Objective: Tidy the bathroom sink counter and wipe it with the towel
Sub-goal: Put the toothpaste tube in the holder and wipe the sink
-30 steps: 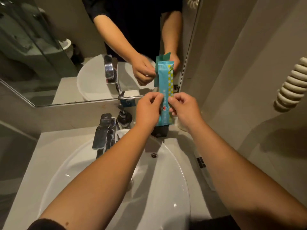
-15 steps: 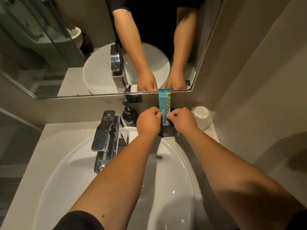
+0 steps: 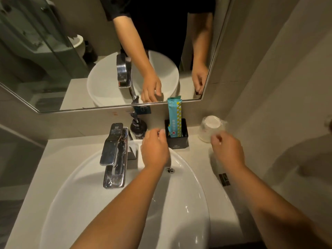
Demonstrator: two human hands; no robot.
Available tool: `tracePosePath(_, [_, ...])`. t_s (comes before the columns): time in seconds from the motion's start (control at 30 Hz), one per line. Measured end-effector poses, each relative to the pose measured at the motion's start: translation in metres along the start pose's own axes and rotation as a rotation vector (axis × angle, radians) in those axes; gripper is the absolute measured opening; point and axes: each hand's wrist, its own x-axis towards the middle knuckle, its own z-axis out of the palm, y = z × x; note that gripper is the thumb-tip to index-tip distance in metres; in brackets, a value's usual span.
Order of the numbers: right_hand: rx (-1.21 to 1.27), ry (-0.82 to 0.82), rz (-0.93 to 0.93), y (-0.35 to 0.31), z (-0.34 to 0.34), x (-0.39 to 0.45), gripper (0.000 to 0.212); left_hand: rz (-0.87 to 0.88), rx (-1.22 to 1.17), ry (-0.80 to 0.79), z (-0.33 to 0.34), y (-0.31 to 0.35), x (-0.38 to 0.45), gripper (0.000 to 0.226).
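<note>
Reference landmark: the black holder (image 3: 177, 139), which stands on the counter (image 3: 71, 146) against the back wall, just behind the rim of the basin (image 3: 188, 194).

**Change since the last second.** A second ago you held the turquoise packet (image 3: 175, 119) in both hands above the holder. It now stands upright inside the holder, leaning slightly, its top reaching the lower edge of the mirror (image 3: 53, 69). Both hands have let go of it. Treat this item as stowed.

**Hand state.**
- Left hand (image 3: 155, 150): just left of the holder, above the basin rim, fingers loosely curled, holding nothing.
- Right hand (image 3: 228, 150): to the right of the holder, blurred by motion. It appears empty, fingers loosely curled; you cannot tell whether it touches the cup.

**Containers.**
- Holder: contains the packet; a yellow-edged item sits beside it, too hidden to identify.
- Cup (image 3: 211, 128): to the right of the holder, upside down in a clear wrapper, nothing in it.
- Soap dispenser (image 3: 137, 126): just left of the holder, behind the faucet (image 3: 115, 155).

**Task status.** The towel is not in view, and wiping appears not yet begun. A small dark item (image 3: 224, 179) lies on the counter in front and to the right of the holder and probably needs clearing first.
</note>
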Motion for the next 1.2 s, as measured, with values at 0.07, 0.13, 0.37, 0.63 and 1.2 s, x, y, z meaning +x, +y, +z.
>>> tracePosePath(0.07, [-0.214,-0.004,0.022,0.033,-0.004,-0.024,0.026,0.168,0.25,-0.034,-0.003,-0.021,-0.015,0.03])
tracePosePath(0.13, [-0.405,-0.087,-0.012,0.055,0.0,-0.043,0.021,0.337,0.533,-0.155,-0.004,-0.044,-0.022,0.037])
tracePosePath(0.37, [-0.734,-0.242,0.026,0.08,0.017,-0.086,0.028,0.421,0.709,-0.296,-0.005,-0.064,-0.027,0.064])
tracePosePath(0.63, [-0.288,-0.438,0.32,0.08,0.01,-0.072,0.01,0.396,0.721,-0.314,-0.009,-0.058,-0.028,0.064])
tracePosePath(1.2, [0.423,-0.259,-0.225,-0.103,0.0,0.022,0.025,0.248,-0.203,-0.082,-0.039,0.058,0.019,0.026])
